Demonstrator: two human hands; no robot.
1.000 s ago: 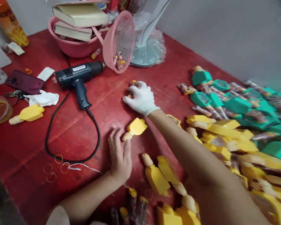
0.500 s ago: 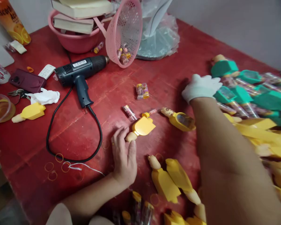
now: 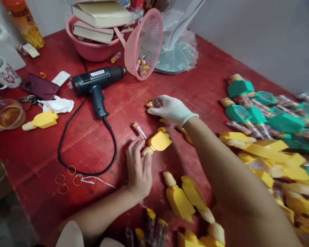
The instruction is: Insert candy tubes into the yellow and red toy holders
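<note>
My bare left hand [image 3: 138,168] lies flat on the red table [image 3: 54,151], fingers stretched out, fingertips touching the beige head of a yellow toy figure [image 3: 158,141]. My right hand [image 3: 171,109], in a white glove, is closed on small candy tubes [image 3: 153,102] above that figure. One clear candy tube [image 3: 139,130] lies loose just left of the figure. Another yellow figure is partly hidden under my right forearm.
A dark heat gun [image 3: 98,80] with its black cord [image 3: 87,171] lies at left centre. Behind stand a pink basin [image 3: 92,51] holding books and a tipped pink basket [image 3: 144,44]. Piles of yellow figures [image 3: 262,154] and green figures [image 3: 257,109] fill the right; several more lie near me.
My gloved right hand came back from the green pile at the right to the table's middle and closed on the candy tubes there. My left hand stayed on the yellow figure.
</note>
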